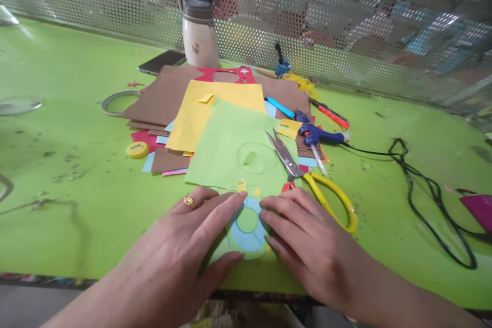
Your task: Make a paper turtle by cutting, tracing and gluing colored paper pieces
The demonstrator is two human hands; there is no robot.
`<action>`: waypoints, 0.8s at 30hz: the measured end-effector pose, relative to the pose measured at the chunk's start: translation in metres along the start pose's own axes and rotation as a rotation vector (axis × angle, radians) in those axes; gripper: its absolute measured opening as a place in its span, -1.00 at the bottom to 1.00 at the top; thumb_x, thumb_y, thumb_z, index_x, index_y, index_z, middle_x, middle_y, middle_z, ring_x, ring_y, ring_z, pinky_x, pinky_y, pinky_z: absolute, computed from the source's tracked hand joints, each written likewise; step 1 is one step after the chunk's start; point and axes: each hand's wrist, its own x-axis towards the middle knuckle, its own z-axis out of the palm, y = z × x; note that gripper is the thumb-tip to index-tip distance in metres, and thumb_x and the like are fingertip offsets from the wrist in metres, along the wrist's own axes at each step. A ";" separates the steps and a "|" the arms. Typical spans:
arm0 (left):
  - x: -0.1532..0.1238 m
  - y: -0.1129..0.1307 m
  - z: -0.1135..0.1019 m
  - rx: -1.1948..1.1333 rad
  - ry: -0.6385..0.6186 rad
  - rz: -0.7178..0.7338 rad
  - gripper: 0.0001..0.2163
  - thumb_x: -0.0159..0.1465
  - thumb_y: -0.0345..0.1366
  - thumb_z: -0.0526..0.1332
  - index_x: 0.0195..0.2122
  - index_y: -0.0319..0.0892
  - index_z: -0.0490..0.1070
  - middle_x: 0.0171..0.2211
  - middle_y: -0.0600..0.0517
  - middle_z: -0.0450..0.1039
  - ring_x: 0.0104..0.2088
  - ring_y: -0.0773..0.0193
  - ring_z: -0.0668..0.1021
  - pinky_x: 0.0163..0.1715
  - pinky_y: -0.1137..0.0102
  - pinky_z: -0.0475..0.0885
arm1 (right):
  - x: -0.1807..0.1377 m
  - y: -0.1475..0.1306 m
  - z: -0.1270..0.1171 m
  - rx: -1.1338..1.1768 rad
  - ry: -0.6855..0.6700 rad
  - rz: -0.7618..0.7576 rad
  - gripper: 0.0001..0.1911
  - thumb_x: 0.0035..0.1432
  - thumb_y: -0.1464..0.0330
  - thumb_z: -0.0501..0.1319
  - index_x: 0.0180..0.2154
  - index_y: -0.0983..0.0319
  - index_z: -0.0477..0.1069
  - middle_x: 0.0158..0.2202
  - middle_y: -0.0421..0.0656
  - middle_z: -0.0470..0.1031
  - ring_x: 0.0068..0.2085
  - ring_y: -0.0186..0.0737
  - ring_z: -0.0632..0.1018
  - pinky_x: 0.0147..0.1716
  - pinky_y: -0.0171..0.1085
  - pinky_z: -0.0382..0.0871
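Note:
A small turtle-like paper cutout (249, 238) lies flat near the table's front edge. It has a light blue body with a green round centre, and a yellow head (241, 185) with eyes. My left hand (203, 233) rests on its left side, fingers stretched out and thumb apart. On the other side, my right hand (303, 236) lies with slightly bent fingers spread, their tips touching the cutout's right edge. Yellow-handled scissors (295, 169) lie partly open just beyond my right hand, across a green paper sheet (226, 138) with a drawn outline.
Behind are yellow paper (223, 95), brown sheets (157, 95), a phone (161, 61) and a bottle (200, 31) by a perforated metal screen (326, 25). A blue glue gun (319, 135) trails a looped black cord (413, 202) on the right. A yellow cap (137, 150) sits left.

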 end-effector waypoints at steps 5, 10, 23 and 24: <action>0.000 0.001 0.000 -0.007 0.000 0.011 -0.46 0.22 -0.39 0.19 0.23 -0.27 0.11 0.05 -0.12 0.37 0.03 0.11 0.36 -0.01 0.26 0.34 | 0.004 0.000 0.000 -0.037 0.002 -0.031 -0.68 0.28 0.48 0.06 0.03 0.41 0.37 0.09 0.01 0.36 0.01 -0.01 0.29 0.05 0.00 0.22; 0.002 0.001 0.000 -0.009 0.009 0.013 -0.47 0.22 -0.37 0.20 0.21 -0.26 0.12 0.01 -0.11 0.39 0.00 0.11 0.37 -0.04 0.26 0.35 | 0.006 0.001 0.001 -0.079 -0.041 -0.040 -0.64 0.29 0.43 0.04 0.06 0.44 0.35 0.12 0.03 0.35 0.04 0.03 0.27 0.07 0.02 0.21; -0.001 -0.001 -0.009 -0.017 -0.060 -0.093 -0.58 0.27 -0.22 0.16 0.14 -0.14 0.18 0.10 -0.07 0.35 0.08 0.14 0.40 0.04 0.23 0.38 | 0.005 0.000 0.003 -0.136 -0.034 -0.068 -0.65 0.31 0.40 0.03 0.04 0.43 0.36 0.09 0.03 0.39 0.02 0.01 0.30 0.08 0.04 0.20; -0.002 -0.002 -0.010 -0.006 -0.062 -0.063 -0.61 0.27 -0.24 0.15 0.13 -0.13 0.22 0.11 -0.06 0.35 0.09 0.16 0.39 0.06 0.25 0.37 | 0.005 0.000 0.003 -0.144 -0.033 -0.070 -0.65 0.31 0.40 0.02 0.04 0.43 0.36 0.09 0.03 0.39 0.03 0.01 0.31 0.08 0.04 0.20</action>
